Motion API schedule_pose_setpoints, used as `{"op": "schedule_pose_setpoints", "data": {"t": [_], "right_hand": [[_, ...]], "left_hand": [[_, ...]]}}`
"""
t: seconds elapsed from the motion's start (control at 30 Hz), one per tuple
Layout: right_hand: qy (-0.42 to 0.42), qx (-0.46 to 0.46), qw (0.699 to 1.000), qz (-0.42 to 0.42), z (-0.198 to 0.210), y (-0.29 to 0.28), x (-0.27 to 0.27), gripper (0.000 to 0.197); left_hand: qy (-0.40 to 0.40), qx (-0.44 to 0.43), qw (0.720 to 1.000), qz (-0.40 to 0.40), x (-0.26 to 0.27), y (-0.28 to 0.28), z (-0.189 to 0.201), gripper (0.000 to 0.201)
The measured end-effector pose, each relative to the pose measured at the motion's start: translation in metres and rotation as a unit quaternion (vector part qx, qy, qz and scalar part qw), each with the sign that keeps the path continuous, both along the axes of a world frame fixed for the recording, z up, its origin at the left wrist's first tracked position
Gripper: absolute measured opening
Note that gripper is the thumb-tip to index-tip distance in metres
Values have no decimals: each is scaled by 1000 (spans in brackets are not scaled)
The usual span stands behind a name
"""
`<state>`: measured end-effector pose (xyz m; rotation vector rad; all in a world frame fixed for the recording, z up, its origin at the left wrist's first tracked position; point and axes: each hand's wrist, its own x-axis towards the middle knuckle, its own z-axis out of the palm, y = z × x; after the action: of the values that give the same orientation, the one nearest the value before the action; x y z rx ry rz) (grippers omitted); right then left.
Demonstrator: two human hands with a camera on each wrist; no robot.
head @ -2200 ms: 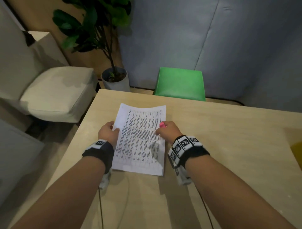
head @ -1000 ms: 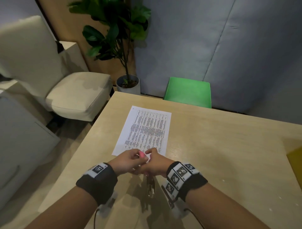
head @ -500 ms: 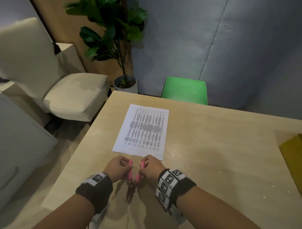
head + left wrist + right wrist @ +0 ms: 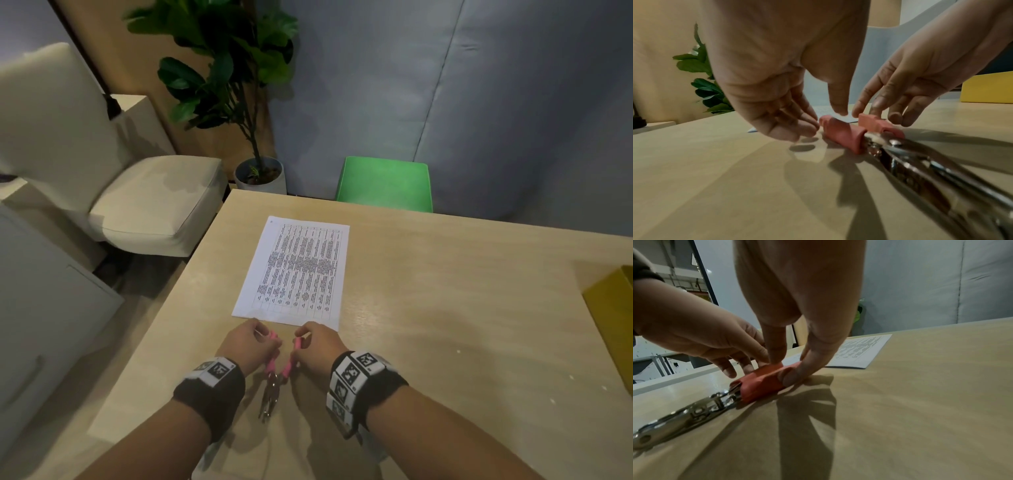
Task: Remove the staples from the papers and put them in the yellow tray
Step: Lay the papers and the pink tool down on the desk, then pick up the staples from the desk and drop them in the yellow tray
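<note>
The stapled papers (image 4: 298,270) lie flat on the wooden table (image 4: 445,308), just beyond my hands. A staple remover (image 4: 274,387) with pink handles lies on the table near me, its metal nose pointing back at me. My left hand (image 4: 260,337) pinches the left handle between thumb and fingers. My right hand (image 4: 303,337) pinches the right handle (image 4: 760,382), thumb on top and a finger at its side. The handles stand a little apart. The yellow tray (image 4: 613,318) sits at the table's far right edge, partly cut off.
A green chair (image 4: 383,183) stands behind the table's far edge, with a potted plant (image 4: 260,171) to its left. A cream armchair (image 4: 147,198) and a white cabinet (image 4: 41,308) are off the table's left side. A few pale specks (image 4: 570,377) dot the table at right.
My hands have left the papers and come back toward me with the staple remover. They have drawn apart, one on each pink handle, and the handles have spread.
</note>
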<state>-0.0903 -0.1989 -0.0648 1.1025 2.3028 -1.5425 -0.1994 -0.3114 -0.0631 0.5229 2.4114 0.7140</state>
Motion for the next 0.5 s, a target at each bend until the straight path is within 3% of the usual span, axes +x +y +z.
{"op": "schedule_pose_setpoints", "data": {"t": [0.1,0.3,0.5], "right_hand": [[21,0,1000,-18,11,14,8,27],[46,79,995,-39,38,70,56,18],[9,125,984,-127,46,142,153,12]], "left_hand": [[13,63,998,10,9,16,9,20],[-54,213,975,-22,58,78,33,6],[-14,174,973,-148,116,133,36,6]]}}
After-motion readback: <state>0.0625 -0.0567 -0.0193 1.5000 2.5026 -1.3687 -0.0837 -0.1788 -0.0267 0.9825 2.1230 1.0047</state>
